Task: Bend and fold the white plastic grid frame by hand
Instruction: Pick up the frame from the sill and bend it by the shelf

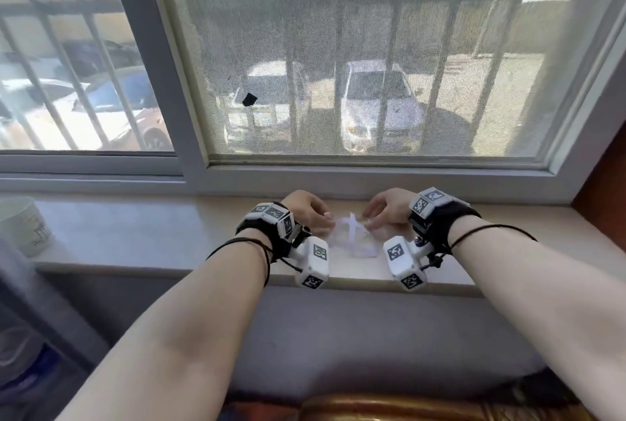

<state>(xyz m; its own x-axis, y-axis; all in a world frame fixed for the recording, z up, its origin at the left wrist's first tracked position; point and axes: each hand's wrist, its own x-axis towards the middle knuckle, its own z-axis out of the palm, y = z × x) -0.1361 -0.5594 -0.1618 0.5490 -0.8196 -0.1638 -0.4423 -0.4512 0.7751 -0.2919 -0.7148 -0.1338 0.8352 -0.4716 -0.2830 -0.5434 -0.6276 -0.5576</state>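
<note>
**Grid frame pinched at both ends on the window sill**

White plastic grid frame (pixel 352 234) lies on the pale window sill (pixel 152 234), just below the screened window (pixel 366 58), with a crossed strip standing up from it between your two hands. Your left hand (pixel 306 212) has fingers curled down, pinching the frame's left edge; your right hand (pixel 386 212) mirrors it, fingertips closed on the right edge. Both wrists, wearing marker-covered bands, are cocked upward, and both forearms reach in from the near side of the sill. To fold it well, you would likely keep the pinches close to the crease line and bring the edges together evenly, easing the pressure so the thin strips bend rather than snap. A paper cup (pixel 23 227) stands far left of the frame.
</note>
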